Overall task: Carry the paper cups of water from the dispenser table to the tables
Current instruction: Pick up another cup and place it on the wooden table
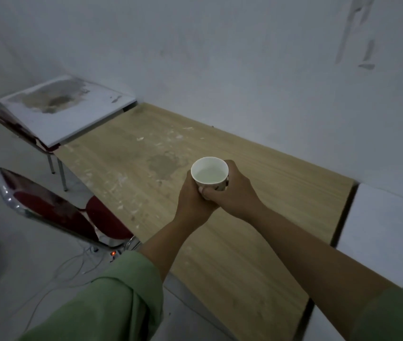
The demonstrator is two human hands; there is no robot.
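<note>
A white paper cup filled with water is held upright over the wooden table. My left hand cups it from the left and below. My right hand wraps around its right side, with the thumb across the front of the cup. Both hands grip the cup together above the table's middle. The cup's lower part is hidden by my fingers, so I cannot tell whether it touches the tabletop.
A stained white table adjoins the wooden one at the far left, and another white table adjoins it on the right. Two red chairs with chrome frames stand at the left. Cables and a power strip lie on the floor.
</note>
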